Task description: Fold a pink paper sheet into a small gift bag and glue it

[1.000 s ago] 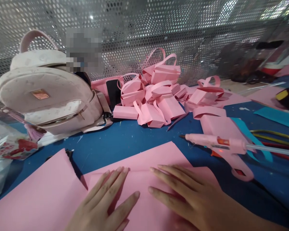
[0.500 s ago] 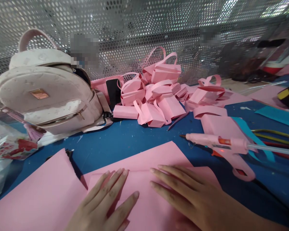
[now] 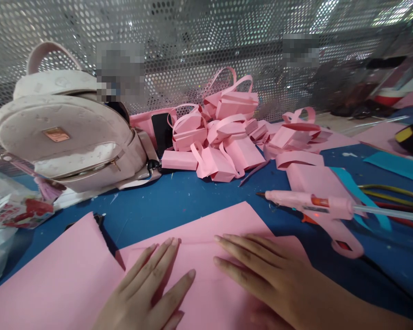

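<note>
My left hand [image 3: 144, 288] and right hand [image 3: 278, 279] lie flat, fingers spread, gripping nothing, on the pink paper [image 3: 203, 293] low on the desk [image 3: 141, 201]. Caution: uneven palm pressure could skew or crease the paper. A sideways right-arm movement could catch the cord [image 3: 388, 275] and shift the glue gun [image 3: 316, 206].

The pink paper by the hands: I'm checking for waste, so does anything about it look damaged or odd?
Yes: the near-left sheet, beside the left hand, has a ragged edge near its far corner, perhaps torn or roughly cut. It looks odd because the farther sheet shows straight edges.
</note>
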`<state>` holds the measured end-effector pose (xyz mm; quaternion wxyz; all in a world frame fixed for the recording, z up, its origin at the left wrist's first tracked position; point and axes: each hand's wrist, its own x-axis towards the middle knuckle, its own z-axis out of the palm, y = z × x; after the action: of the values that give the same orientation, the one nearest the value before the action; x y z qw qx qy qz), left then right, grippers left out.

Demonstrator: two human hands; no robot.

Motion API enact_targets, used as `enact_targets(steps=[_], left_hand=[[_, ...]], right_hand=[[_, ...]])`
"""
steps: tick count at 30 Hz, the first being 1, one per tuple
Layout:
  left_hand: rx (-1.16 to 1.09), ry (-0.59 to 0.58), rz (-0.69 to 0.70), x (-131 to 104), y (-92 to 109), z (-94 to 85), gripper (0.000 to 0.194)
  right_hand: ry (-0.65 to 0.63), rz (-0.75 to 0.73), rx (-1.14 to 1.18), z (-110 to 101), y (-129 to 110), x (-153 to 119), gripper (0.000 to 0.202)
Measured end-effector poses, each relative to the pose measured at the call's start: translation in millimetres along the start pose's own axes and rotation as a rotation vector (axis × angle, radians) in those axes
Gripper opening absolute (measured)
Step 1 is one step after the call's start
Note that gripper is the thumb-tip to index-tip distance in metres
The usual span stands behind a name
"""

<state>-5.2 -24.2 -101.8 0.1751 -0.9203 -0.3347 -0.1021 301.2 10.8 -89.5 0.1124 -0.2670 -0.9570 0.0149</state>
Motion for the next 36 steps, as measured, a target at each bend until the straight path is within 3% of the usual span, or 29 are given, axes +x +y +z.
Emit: enact_targets(steps=[5,17,30,36], left_hand=[[0.002,0.02,-0.012,0.2,1.0,1.3,0.041],[-0.022,0.0,0.015,-4.0,-0.1,2.1,0.051],[-0.024,0.017,0.043,-6.4,0.9,4.4,0.05],[-0.012,0.092,0.063,-5.6,5.7,6.3,0.035]], right_hand=[[-0.031,-0.013,-0.027,-1.8,1.5,0.2,0.063],[0.002,-0.011,0.013,3.3,1.0,-1.1,0.055],[-0.05,0.061,0.062,-2.0,-4.4,1.4,0.047],[-0.012,0.025,0.025,0.9,-4.0,0.7,0.044]])
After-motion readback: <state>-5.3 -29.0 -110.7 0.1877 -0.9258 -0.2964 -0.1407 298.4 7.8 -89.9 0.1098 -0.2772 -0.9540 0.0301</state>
